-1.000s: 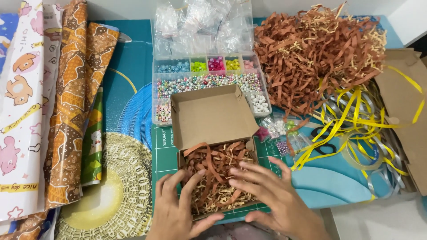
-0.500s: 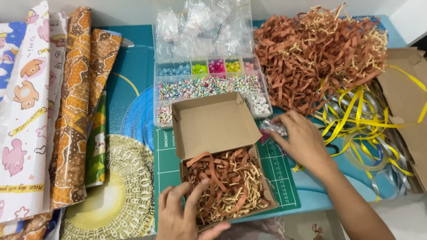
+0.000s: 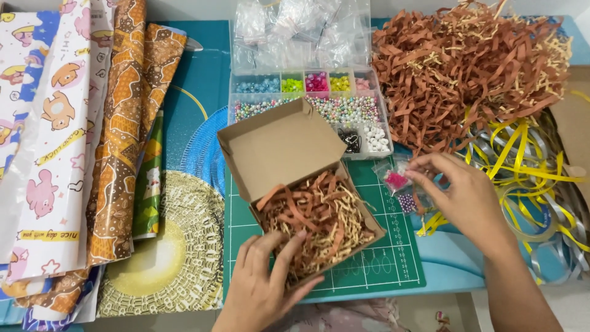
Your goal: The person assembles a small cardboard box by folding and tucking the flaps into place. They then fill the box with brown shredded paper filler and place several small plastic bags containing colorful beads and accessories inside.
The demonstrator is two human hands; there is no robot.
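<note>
Left hand (image 3: 264, 286), grip spread, rests on the shredded paper filling (image 3: 316, 215) in the open cardboard box (image 3: 289, 147). Right hand (image 3: 464, 197), beyond the box's right edge, pinches a small clear bead packet (image 3: 395, 179) (pink beads inside), just above the green cutting mat (image 3: 393, 246).

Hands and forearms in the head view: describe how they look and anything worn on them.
Both are bare. The left hand shows no ring, watch or glove, and its wrist leaves the frame with no sleeve in sight. The right hand is likewise unadorned, and its forearm is uncovered down to the frame's lower edge, with no sleeve, bracelet or marking visible. Fingernails look short and unpainted.
</note>
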